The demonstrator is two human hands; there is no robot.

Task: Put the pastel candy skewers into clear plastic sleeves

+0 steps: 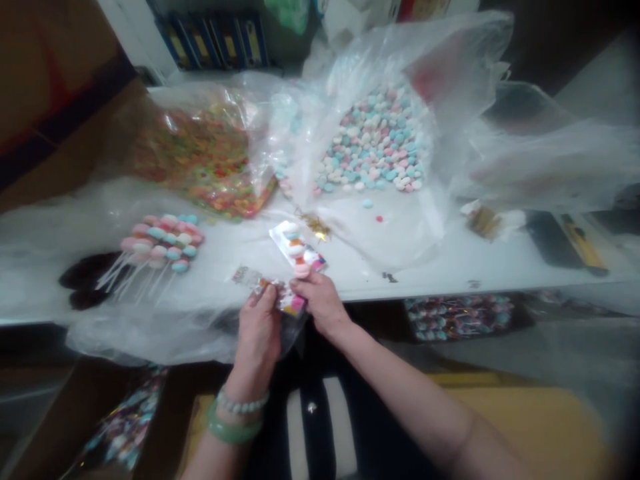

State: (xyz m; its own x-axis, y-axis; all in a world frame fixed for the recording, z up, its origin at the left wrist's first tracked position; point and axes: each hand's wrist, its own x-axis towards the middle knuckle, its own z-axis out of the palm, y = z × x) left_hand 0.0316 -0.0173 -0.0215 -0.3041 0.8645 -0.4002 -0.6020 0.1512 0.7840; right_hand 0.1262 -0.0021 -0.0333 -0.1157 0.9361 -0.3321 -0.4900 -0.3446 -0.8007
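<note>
Head view: stacked rounded candies, shiny wrapper.

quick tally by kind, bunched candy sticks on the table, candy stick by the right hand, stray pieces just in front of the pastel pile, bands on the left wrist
Candy stick bunch: 1
Candy stick by the right hand: 1
Stray pieces: 2 (blue piece, red piece)
Wrist bands: 2 (beaded bracelet, green bangle)
Total: 6

Your hands: two | your green bangle: one | your beaded bracelet: one | your upheld candy stick: one | blue binders: four
</note>
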